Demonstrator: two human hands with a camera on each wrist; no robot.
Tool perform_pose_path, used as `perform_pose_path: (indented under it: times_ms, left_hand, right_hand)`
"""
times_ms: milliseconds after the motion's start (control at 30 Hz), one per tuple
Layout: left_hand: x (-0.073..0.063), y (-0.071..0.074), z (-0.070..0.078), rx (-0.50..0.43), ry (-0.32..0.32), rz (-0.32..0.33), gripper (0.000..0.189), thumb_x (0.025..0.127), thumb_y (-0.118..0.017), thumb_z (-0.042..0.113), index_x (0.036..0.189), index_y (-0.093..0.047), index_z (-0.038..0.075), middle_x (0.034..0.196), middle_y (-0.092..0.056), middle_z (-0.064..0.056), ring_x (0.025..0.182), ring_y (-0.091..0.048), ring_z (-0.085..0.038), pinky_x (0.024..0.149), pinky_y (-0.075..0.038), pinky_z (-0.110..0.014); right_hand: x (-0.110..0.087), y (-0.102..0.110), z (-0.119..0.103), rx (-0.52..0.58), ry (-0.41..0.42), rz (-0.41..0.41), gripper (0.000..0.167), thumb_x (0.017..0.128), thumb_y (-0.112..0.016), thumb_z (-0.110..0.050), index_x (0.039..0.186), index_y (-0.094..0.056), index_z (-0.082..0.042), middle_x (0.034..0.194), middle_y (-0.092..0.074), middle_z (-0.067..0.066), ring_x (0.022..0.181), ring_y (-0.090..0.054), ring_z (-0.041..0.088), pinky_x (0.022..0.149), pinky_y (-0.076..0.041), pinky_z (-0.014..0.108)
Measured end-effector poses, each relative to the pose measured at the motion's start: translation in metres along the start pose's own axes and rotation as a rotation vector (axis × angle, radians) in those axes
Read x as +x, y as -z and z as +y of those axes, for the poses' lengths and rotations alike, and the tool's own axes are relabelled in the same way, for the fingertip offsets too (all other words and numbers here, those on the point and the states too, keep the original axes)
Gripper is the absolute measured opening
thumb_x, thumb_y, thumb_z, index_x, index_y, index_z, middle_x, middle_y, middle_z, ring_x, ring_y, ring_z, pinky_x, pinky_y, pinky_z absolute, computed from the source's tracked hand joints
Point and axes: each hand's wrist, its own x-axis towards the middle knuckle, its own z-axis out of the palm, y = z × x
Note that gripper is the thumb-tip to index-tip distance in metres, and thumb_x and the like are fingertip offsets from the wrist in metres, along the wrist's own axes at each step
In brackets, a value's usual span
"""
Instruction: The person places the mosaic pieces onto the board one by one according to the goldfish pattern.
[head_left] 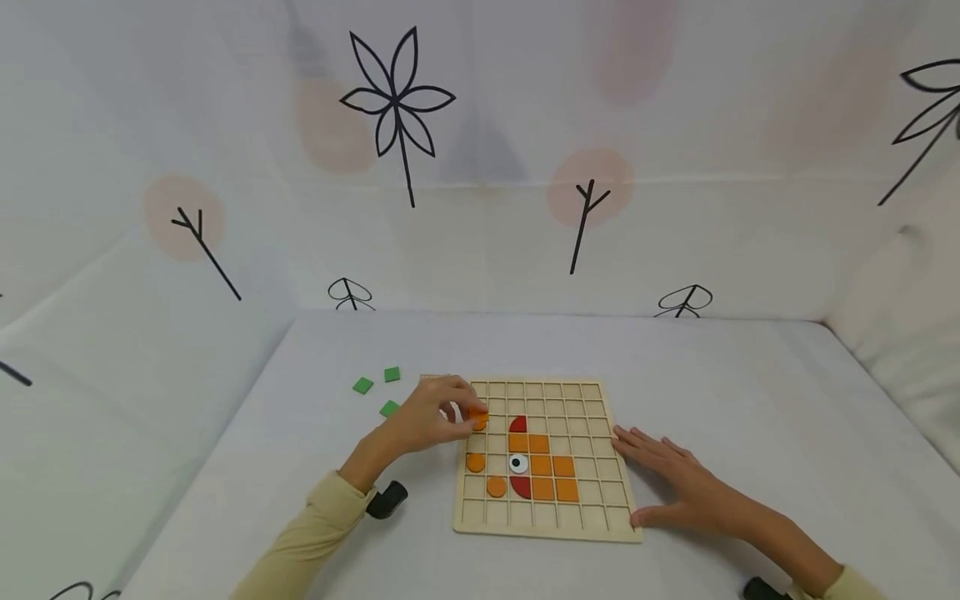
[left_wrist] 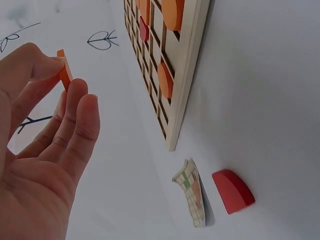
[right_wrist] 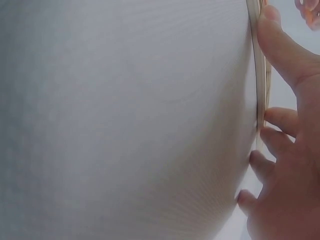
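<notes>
A wooden grid board (head_left: 540, 521) lies flat on the white table. My left hand (head_left: 431, 415) is over its left edge, pinching an orange piece (left_wrist: 65, 70) between thumb and fingers. That piece shows nearly edge-on, so its exact shape is unclear. Set in the grid are orange square tiles (head_left: 538, 465), orange round tiles (head_left: 497, 487), red quarter-circle tiles (head_left: 521, 487) and a white eye tile (head_left: 518, 463). At the board's right edge, my right hand (head_left: 686, 487) rests with fingers spread, thumb and fingertips touching the rim.
Several green square tiles (head_left: 363, 385) lie left of the board. Beside the board in the left wrist view are a loose red quarter-circle piece (left_wrist: 233, 191) and a curled paper with a coloured grid pattern (left_wrist: 192, 192). White patterned fabric (head_left: 480, 242) stands behind the table.
</notes>
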Motion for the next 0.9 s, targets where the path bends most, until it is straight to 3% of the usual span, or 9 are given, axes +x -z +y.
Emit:
perform_pose_path:
  times_ms: [233, 467, 567, 667, 900]
  left_hand:
    - [0.011, -0.011, 0.009, 0.018, 0.008, -0.031, 0.019, 0.082, -0.07, 0.01, 0.1, -0.074, 0.011, 0.096, -0.063, 0.004, 0.079, -0.056, -0.011, 0.067, -0.051, -0.021]
    - [0.022, -0.025, 0.013, -0.001, -0.052, -0.04, 0.017, 0.081, -0.069, 0.008, 0.098, -0.074, 0.009, 0.093, -0.063, 0.004, 0.077, -0.056, -0.009, 0.066, -0.051, -0.019]
    - [0.028, -0.031, 0.016, -0.04, -0.078, -0.069, 0.016, 0.081, -0.068, 0.005, 0.096, -0.074, 0.007, 0.093, -0.063, 0.001, 0.076, -0.057, -0.01, 0.064, -0.051, -0.021]
    - [0.033, -0.037, 0.019, -0.046, -0.063, -0.107, 0.015, 0.082, -0.067, 0.007, 0.096, -0.073, 0.008, 0.094, -0.061, 0.0, 0.076, -0.057, -0.009, 0.064, -0.049, -0.019]
    - [0.046, -0.054, 0.023, 0.027, -0.065, -0.158, 0.013, 0.083, -0.069, 0.011, 0.095, -0.074, 0.01, 0.089, -0.063, 0.003, 0.075, -0.053, -0.01, 0.067, -0.044, -0.015]
  right_hand:
    - [-0.002, 0.002, -0.003, 0.013, 0.001, -0.002, 0.089, 0.072, -0.071, -0.056, 0.145, -0.039, -0.016, 0.15, -0.033, 0.01, 0.141, -0.019, 0.016, 0.102, 0.006, 0.008]
    - [-0.001, 0.003, -0.004, 0.02, 0.001, -0.012, 0.089, 0.072, -0.071, -0.056, 0.145, -0.039, -0.015, 0.151, -0.032, 0.01, 0.142, -0.016, 0.013, 0.102, 0.006, 0.008]
    - [0.0, 0.003, -0.004, 0.026, -0.01, -0.017, 0.089, 0.072, -0.071, -0.056, 0.145, -0.04, -0.015, 0.151, -0.032, 0.01, 0.142, -0.017, 0.015, 0.102, 0.006, 0.008]
    - [0.0, 0.002, -0.004, 0.031, -0.016, -0.016, 0.089, 0.071, -0.071, -0.056, 0.144, -0.04, -0.015, 0.151, -0.032, 0.009, 0.142, -0.019, 0.019, 0.102, 0.006, 0.008]
    - [0.0, 0.003, -0.005, 0.046, -0.04, -0.028, 0.09, 0.071, -0.071, -0.057, 0.145, -0.039, -0.017, 0.152, -0.031, 0.008, 0.142, -0.019, 0.022, 0.104, 0.005, 0.012]
